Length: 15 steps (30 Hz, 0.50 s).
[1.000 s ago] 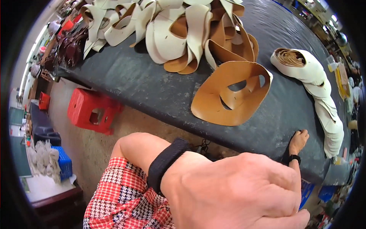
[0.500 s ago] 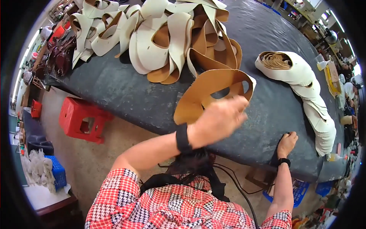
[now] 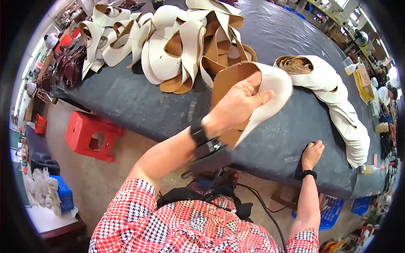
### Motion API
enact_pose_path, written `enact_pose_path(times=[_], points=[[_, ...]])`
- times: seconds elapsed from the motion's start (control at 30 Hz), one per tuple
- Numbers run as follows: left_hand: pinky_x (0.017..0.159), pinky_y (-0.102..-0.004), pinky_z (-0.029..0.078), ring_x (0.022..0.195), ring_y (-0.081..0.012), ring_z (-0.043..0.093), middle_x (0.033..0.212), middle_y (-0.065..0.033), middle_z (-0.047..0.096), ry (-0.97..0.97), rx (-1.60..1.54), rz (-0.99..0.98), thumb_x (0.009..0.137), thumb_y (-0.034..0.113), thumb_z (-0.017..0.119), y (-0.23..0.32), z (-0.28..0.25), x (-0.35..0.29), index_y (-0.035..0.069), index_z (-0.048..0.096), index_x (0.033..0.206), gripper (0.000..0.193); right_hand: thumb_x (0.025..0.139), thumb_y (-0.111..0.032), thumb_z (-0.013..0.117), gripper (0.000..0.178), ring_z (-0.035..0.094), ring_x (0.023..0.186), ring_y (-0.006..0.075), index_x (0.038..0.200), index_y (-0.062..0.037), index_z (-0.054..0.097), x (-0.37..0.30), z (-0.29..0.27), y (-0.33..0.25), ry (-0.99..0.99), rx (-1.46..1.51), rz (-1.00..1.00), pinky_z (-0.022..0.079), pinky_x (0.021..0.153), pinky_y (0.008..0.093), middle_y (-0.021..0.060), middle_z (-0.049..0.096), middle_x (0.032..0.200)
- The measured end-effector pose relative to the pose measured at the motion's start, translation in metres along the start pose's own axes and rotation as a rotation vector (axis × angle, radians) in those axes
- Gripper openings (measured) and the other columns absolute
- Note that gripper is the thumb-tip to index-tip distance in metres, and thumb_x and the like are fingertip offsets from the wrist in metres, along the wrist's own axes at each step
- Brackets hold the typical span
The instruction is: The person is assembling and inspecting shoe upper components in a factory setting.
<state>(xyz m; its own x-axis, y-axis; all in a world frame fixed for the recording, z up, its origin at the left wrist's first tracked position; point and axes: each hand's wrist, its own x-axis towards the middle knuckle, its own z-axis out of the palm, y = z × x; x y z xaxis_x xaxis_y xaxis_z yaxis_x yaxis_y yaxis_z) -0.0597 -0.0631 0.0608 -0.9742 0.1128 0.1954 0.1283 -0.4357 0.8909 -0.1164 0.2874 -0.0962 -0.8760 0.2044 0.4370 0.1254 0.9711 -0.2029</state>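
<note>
1. A red plastic stool [image 3: 80,134] stands on the floor [image 3: 107,175] at the left, near the bench [image 3: 126,97].
2. A dark red, glossy bundle [image 3: 67,69] lies at the bench's far left end.
3. At near left, pale, crumpled material [image 3: 43,189] sits against a blue basket [image 3: 64,196].
4. Another blue basket [image 3: 331,216] sits at near right, below the bench edge.

wide fisheye view from the head, near and downward, over both hands [image 3: 237,100] [image 3: 312,155] and dark table [image 3: 291,122]
</note>
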Motion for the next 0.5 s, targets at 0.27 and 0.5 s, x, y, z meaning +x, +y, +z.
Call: enact_pose_path(times=[0.27,0.5], points=[[0.087,-0.0253,0.041,0.101,-0.0094,0.051,0.114,-0.0011,0.054,0.099,-0.264,0.146,0.086,0.004,0.055,0.002,0.011,-0.075,0.004,0.045,0.125,0.040,0.078,-0.008,0.049,0.020,0.051,0.086,0.0331,0.095,0.0013,0.049,0.005,-0.004,0.020,-0.098,0.107,0.137,0.042,0.075,0.0419,0.0185,0.052,0.095],[0.094,-0.0322,0.040,0.106,-0.0145,0.052,0.115,-0.0040,0.055,0.229,-0.701,-0.163,0.084,0.000,0.051,-0.046,-0.013,-0.137,0.005,0.051,0.119,0.035,0.083,-0.008,0.051,0.021,0.059,0.074,0.0158,0.101,0.0021,0.053,-0.106,-0.156,-0.134,-1.287,1.234,0.110,0.049,0.069,0.0279,0.0101,0.061,0.089]])
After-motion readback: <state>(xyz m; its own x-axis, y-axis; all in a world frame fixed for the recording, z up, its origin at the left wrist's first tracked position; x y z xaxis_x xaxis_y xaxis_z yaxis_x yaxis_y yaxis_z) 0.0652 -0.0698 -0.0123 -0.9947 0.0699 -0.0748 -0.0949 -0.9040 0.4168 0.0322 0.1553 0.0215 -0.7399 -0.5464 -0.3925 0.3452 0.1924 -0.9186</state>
